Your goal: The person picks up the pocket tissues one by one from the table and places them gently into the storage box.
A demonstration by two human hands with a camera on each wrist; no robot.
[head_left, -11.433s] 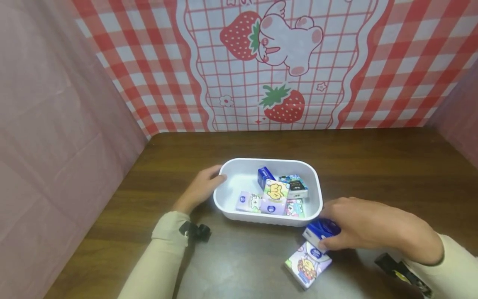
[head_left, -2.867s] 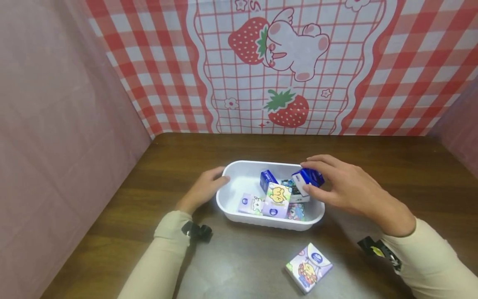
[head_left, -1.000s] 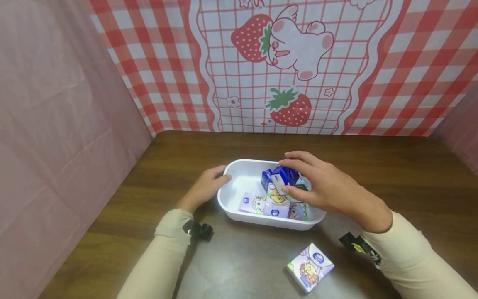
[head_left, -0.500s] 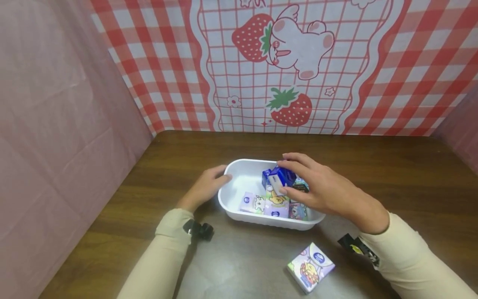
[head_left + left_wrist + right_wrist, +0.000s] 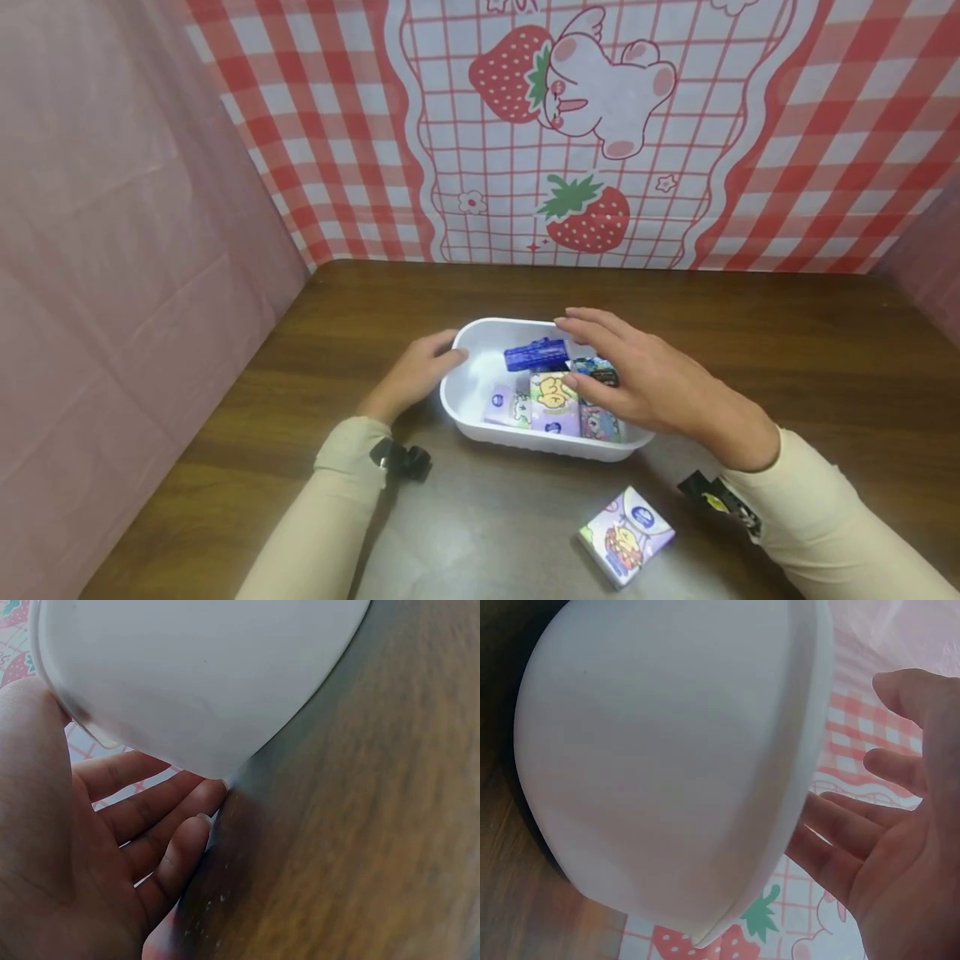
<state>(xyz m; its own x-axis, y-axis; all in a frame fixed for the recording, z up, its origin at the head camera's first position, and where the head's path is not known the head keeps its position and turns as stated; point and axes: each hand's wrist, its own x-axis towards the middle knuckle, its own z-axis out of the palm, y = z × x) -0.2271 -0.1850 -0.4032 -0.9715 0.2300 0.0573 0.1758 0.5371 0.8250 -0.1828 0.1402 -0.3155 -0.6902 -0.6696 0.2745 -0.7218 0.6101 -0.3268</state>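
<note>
My left hand [image 5: 412, 377] holds the left end of a white plastic basin [image 5: 543, 444], its thumb hooked over the rim and its fingers against the outer wall in the left wrist view. Over the basin's right end hovers my right hand [image 5: 656, 379], fingers spread and holding nothing. Below its fingertips, a dark blue tissue pack [image 5: 536, 356] lies crosswise at the back of the basin, overlapping another blue one. Around it are a yellow-bear pack [image 5: 553, 404], a lilac pack [image 5: 498, 404], a teal and black pack [image 5: 596, 369] and a pastel pack [image 5: 600, 423].
One lilac cartoon-printed tissue pack [image 5: 627, 537] lies on the brown wooden table [image 5: 480, 533], in front of the basin's right end. A red checked strawberry cloth [image 5: 585, 125] hangs behind the table, and a pink curtain [image 5: 112, 275] is at the left.
Carried from beside the basin into it, the blue tissue pack has now left my right hand and tipped leftward. My left hand has stayed at the basin's rim.
</note>
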